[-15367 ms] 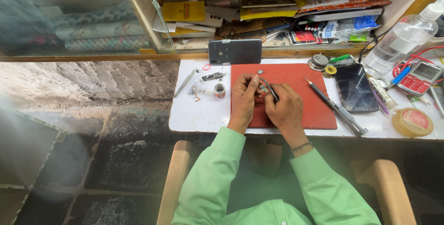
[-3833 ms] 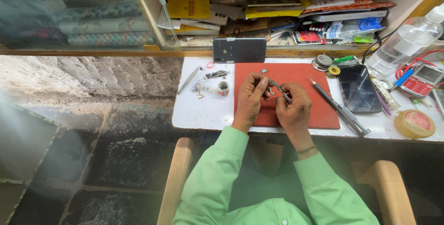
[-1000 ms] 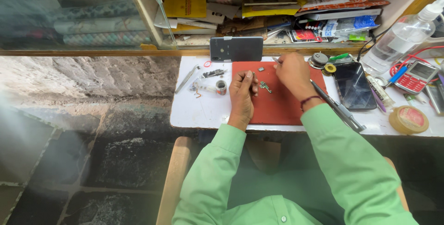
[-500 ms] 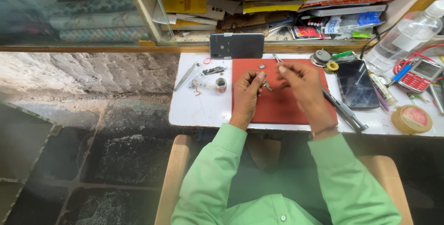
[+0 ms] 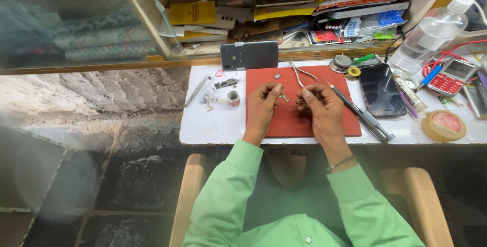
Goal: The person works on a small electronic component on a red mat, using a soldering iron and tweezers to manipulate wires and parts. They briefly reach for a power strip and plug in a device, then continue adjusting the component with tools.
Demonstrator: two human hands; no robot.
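Observation:
My left hand rests on the red mat, its fingertips pinching a small metal part against the mat. Just to its right, my right hand grips silver tweezers, whose handles stick out away from me. The tweezer tips point down toward the part and are hidden by my fingers. Another tiny metal piece lies loose near the mat's far edge.
A grey phone lies face down behind the mat and a black phone to its right. A black pen-like tool, tape roll, red keypad phone, clear bottle and small parts surround it. Cluttered shelf behind.
My right hand reached to the mat's far right corner a second ago, then came back with the tweezers and now sits beside my left hand. The left hand stayed in place.

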